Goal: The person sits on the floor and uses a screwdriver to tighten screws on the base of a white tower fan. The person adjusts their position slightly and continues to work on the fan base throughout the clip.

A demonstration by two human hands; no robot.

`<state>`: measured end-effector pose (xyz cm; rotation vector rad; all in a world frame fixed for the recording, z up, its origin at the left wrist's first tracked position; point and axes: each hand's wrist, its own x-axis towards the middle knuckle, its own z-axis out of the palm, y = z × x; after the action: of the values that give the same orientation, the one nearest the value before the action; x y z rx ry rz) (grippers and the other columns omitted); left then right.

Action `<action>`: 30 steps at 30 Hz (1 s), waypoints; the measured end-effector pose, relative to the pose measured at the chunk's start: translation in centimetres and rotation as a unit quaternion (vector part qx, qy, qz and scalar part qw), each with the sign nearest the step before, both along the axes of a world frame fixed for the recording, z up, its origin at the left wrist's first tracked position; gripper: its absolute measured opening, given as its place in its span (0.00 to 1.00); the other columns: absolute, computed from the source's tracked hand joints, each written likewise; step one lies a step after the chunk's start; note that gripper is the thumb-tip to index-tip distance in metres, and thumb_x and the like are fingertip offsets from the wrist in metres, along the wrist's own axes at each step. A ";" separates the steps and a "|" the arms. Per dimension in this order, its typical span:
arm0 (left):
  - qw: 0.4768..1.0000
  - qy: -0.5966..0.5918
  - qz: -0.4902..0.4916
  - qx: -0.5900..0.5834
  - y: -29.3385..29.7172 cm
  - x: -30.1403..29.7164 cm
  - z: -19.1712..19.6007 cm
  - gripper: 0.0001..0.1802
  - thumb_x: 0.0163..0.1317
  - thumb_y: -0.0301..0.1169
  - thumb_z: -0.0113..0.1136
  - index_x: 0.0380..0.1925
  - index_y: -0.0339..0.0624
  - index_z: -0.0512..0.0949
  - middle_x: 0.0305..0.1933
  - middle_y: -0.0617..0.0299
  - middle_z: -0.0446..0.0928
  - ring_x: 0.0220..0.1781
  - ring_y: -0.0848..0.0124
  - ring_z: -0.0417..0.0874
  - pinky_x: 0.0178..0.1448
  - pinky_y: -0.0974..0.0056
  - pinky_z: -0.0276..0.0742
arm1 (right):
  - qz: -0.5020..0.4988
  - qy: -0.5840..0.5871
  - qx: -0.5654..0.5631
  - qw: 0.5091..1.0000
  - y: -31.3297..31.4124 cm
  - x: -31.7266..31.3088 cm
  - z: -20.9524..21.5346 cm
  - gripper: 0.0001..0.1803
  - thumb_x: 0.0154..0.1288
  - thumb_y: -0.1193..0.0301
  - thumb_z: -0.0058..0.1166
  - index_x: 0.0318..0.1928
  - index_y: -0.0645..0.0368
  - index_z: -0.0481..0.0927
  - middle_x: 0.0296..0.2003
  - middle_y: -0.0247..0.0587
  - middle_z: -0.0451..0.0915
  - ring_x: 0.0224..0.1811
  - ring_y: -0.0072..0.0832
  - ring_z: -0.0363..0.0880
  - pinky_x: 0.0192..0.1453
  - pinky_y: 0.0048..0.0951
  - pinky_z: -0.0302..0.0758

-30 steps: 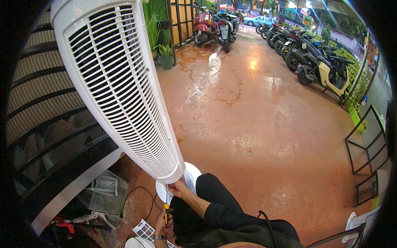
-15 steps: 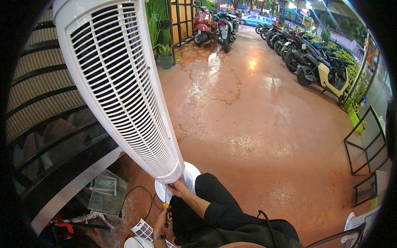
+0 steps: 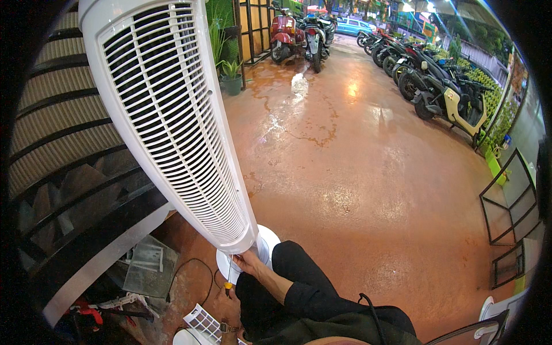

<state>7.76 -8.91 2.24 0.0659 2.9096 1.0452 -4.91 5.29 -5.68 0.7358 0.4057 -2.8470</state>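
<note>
A tall white tower fan [image 3: 178, 115] with a slatted grille leans toward the upper left, rising from a round white base [image 3: 270, 234]. My left hand [image 3: 226, 306], with a watch on its wrist, is closed around the handle of a screwdriver [image 3: 229, 286] with a yellow collar. Its thin shaft points up to the underside of the fan's body. Beside the shaft tip, my right hand [image 3: 247, 263] reaches to the same lower edge, fingers drawn together. Its fingertips are partly hidden, so what they pinch cannot be made out.
A white grid panel [image 3: 204, 323] lies by my left wrist. A dark cable [image 3: 198, 261] curls on the floor near a grey box-like piece [image 3: 150, 267]. Several motorbikes [image 3: 437, 95] line the right; a red scooter [image 3: 286, 37] stands far off. Black metal frames [image 3: 509, 201] lean at right.
My left hand has turned and shifted lower around the screwdriver handle, covering more of it. My right hand stays at the fan's lower edge.
</note>
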 end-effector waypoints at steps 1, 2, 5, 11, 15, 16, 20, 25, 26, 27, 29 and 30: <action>1.000 -0.005 0.001 0.030 0.1 0.0 -1.0 0.18 0.69 0.42 0.45 0.43 0.39 0.76 0.25 0.62 0.76 0.22 0.71 0.75 0.26 0.67 0.71 | -0.005 0.006 0.012 1.000 0.4 -0.1 0.0 0.11 0.67 0.70 0.53 0.48 0.58 0.73 0.43 0.37 0.75 0.44 0.24 0.76 0.48 0.24 0.79; 0.998 -0.025 0.002 0.066 -0.3 0.2 -2.1 0.18 0.70 0.42 0.45 0.43 0.39 0.76 0.25 0.62 0.76 0.22 0.71 0.75 0.26 0.67 0.71 | -0.003 0.002 0.012 1.000 0.4 -0.1 0.0 0.12 0.66 0.70 0.53 0.48 0.58 0.73 0.42 0.37 0.75 0.44 0.24 0.76 0.48 0.24 0.79; 0.907 -0.236 0.045 0.346 -1.3 0.3 -4.0 0.19 0.70 0.42 0.44 0.43 0.38 0.75 0.25 0.63 0.75 0.21 0.71 0.74 0.26 0.67 0.71 | -0.005 0.000 0.019 1.000 0.2 -0.1 0.3 0.12 0.66 0.71 0.54 0.48 0.57 0.73 0.42 0.36 0.76 0.43 0.23 0.76 0.46 0.24 0.79; 0.643 -0.429 0.128 0.622 -0.4 0.8 -2.2 0.20 0.71 0.43 0.42 0.47 0.38 0.72 0.27 0.64 0.73 0.20 0.74 0.71 0.24 0.71 0.68 | -0.032 0.010 0.011 0.999 1.0 -0.6 -0.9 0.12 0.66 0.72 0.54 0.49 0.56 0.73 0.41 0.35 0.77 0.42 0.22 0.76 0.42 0.23 0.80; 0.664 -0.399 0.104 0.623 -4.1 1.3 -5.7 0.21 0.70 0.45 0.43 0.49 0.39 0.72 0.29 0.62 0.73 0.24 0.72 0.73 0.26 0.69 0.69 | -0.012 -0.016 0.025 0.999 -0.1 0.2 0.7 0.12 0.66 0.72 0.53 0.49 0.58 0.73 0.44 0.36 0.75 0.44 0.24 0.76 0.45 0.25 0.80; 0.845 -0.275 0.075 0.453 -5.1 1.3 -6.7 0.21 0.70 0.45 0.44 0.49 0.39 0.73 0.30 0.61 0.74 0.25 0.73 0.74 0.25 0.69 0.69 | -0.003 -0.033 0.028 0.999 -0.9 0.6 1.5 0.12 0.66 0.71 0.53 0.49 0.58 0.73 0.45 0.37 0.75 0.44 0.25 0.76 0.46 0.25 0.80; 0.997 -0.037 -0.011 0.066 -4.3 0.2 -6.8 0.23 0.68 0.46 0.47 0.49 0.38 0.73 0.33 0.58 0.76 0.24 0.74 0.75 0.22 0.69 0.68 | -0.013 -0.020 -0.021 0.999 -0.4 -0.2 0.0 0.12 0.66 0.72 0.52 0.49 0.59 0.73 0.45 0.38 0.74 0.45 0.25 0.75 0.50 0.27 0.80; 0.966 -0.188 -0.007 0.175 -0.2 0.4 1.5 0.24 0.67 0.47 0.49 0.50 0.36 0.73 0.32 0.55 0.76 0.21 0.75 0.73 0.19 0.71 0.66 | -0.045 0.000 -0.001 0.999 0.9 -0.9 -2.9 0.11 0.66 0.74 0.51 0.49 0.59 0.73 0.44 0.38 0.74 0.45 0.26 0.75 0.50 0.26 0.79; 0.882 -0.297 0.060 0.360 -1.3 0.7 0.7 0.25 0.67 0.47 0.48 0.50 0.36 0.72 0.30 0.57 0.75 0.20 0.76 0.71 0.18 0.73 0.65 | -0.033 -0.005 -0.005 0.999 -0.1 -0.7 -2.4 0.11 0.66 0.74 0.51 0.49 0.59 0.73 0.43 0.38 0.75 0.45 0.25 0.75 0.50 0.26 0.79; 0.747 -0.386 0.119 0.528 -2.4 0.6 -0.6 0.25 0.68 0.48 0.47 0.51 0.36 0.71 0.28 0.59 0.74 0.18 0.76 0.69 0.18 0.74 0.64 | -0.024 -0.009 -0.005 1.000 -0.8 -0.4 -1.8 0.11 0.66 0.74 0.51 0.49 0.59 0.73 0.43 0.38 0.75 0.45 0.25 0.75 0.49 0.26 0.79; 0.597 -0.443 0.169 0.647 -3.3 0.7 -2.1 0.25 0.68 0.48 0.46 0.51 0.37 0.71 0.26 0.61 0.72 0.16 0.78 0.66 0.17 0.76 0.61 | -0.029 -0.009 0.000 1.000 -1.0 -0.4 -1.2 0.11 0.66 0.74 0.51 0.48 0.59 0.73 0.43 0.38 0.75 0.44 0.25 0.75 0.49 0.26 0.79; 0.626 -0.434 0.168 0.625 -3.2 0.5 -2.3 0.24 0.69 0.47 0.45 0.52 0.38 0.70 0.25 0.62 0.72 0.16 0.78 0.66 0.16 0.76 0.60 | -0.041 -0.004 0.005 0.999 -0.8 -0.4 -1.3 0.11 0.66 0.74 0.51 0.48 0.59 0.74 0.43 0.38 0.75 0.44 0.25 0.75 0.49 0.26 0.79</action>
<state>8.31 -12.07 -0.02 -0.7133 0.9590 2.1019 -5.33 4.48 -7.03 0.7833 0.3985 -2.9190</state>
